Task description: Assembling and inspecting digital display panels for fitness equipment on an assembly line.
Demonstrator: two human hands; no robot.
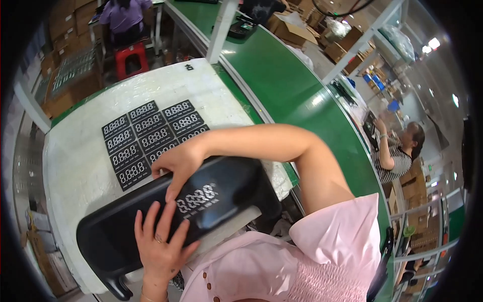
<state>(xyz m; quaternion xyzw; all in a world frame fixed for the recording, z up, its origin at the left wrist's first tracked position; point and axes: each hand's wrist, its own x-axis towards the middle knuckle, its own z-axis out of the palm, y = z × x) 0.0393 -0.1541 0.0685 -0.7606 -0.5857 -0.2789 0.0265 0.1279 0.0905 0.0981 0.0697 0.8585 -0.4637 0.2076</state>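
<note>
A long black plastic panel (121,221) with rounded corners lies slanted across the worktable in front of me. White segmented digits on a dark display label (197,200) show on its face, right of the middle. My left hand (163,246) rests flat on the panel with fingers spread, its fingertips by the label's left end. From the right, my right arm reaches over, and my right hand (180,163) is curled at the panel's far edge. One digit of it presses the face beside the label, touching my left fingertips; its other fingers are partly hidden.
Several dark digit labels (142,132) lie in rows on the white worktable (75,166), just beyond the panel. A green conveyor (297,85) runs along the right, past a white post (221,30). A red stool (132,60) and a co-worker (402,151) are farther off.
</note>
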